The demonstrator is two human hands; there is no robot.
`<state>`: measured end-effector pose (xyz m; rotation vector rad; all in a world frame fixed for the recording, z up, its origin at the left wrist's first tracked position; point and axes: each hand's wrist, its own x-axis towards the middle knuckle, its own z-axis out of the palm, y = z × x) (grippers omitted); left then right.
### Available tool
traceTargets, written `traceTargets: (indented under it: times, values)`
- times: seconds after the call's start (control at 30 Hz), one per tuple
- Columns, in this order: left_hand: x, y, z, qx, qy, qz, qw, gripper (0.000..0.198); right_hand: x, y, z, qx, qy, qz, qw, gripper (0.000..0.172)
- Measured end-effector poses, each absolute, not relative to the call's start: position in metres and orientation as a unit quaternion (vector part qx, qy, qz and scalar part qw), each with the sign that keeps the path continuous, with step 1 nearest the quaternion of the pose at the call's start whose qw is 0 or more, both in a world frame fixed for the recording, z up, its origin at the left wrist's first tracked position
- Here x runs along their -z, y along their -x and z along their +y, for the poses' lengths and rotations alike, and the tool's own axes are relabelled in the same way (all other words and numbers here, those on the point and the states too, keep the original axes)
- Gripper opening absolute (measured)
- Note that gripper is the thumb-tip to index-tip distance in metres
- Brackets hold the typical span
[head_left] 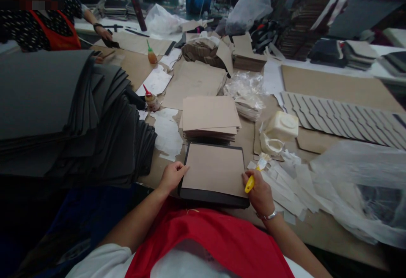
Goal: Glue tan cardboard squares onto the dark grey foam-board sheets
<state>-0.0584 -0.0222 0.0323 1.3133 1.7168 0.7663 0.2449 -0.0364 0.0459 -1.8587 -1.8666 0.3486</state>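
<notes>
A tan cardboard sheet (214, 169) lies on a larger black sheet (215, 197), whose dark border shows around it, widest at the front. My left hand (173, 175) pinches the left edge of the cardboard sheet between thumb and fingers. At the right edge is my right hand (260, 191), closed around a yellow-handled brush (250, 183) with its bristles pointing away from me. The fingertips of that hand also touch the sheets' edge. Just beyond stands a stack of tan cardboard sheets (209, 115).
Dark sheets (104, 130) are piled high on the left. A cream plastic jug (281, 128), paper scraps (285, 185) and clear plastic bags (364, 185) lie to the right. Two glue bottles (151, 100) stand beyond the pile. Across the table, a co-worker's hand (104, 33) rests near a pale sheet.
</notes>
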Motion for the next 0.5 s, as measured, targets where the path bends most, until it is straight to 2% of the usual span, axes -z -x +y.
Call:
traceTargets:
  times: [0.5]
  values:
    - [-0.035, 0.0571, -0.0218, -0.244, -0.569, 0.686, 0.383, 0.04, -0.0496, -0.2454, -0.0364, -0.152, 0.707, -0.663, 0.197, 0.014]
